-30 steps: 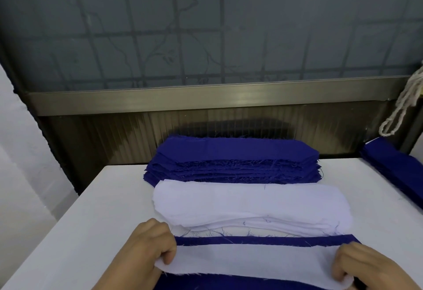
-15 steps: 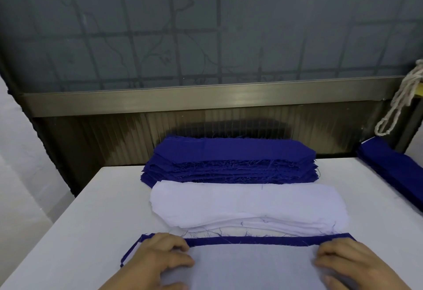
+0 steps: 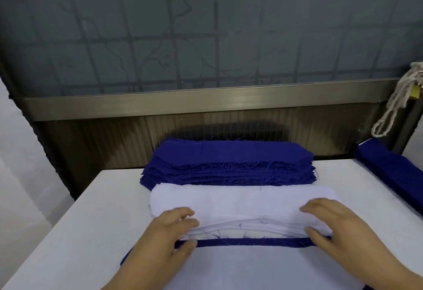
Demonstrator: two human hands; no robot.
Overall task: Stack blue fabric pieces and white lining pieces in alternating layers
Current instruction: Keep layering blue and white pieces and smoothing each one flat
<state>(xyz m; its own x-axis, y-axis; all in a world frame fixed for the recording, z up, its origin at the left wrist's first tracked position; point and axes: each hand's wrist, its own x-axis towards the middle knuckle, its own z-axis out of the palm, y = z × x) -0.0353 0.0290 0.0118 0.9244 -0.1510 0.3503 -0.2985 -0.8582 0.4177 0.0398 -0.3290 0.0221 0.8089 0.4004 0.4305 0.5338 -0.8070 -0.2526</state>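
Reaching over the near stack at the bottom of the frame, the left hand lies at lower centre-left with its fingers on the left end of the white pile. The fingers are loosely bent, and I cannot tell if they pinch a lining sheet or only touch it. The white pile is in the middle of the table, its long axis going left to right across the frame. Behind it, toward the upper centre, the blue pile lies the same way. The near stack shows white on top, with a blue edge along its far side. The right hand at lower right has spread fingers on the right end of the white pile, thumb near the blue edge.

In my judgement, two thin linings could come up together because they cling. Also, a sheet lifted unevenly may land skewed on the stack.
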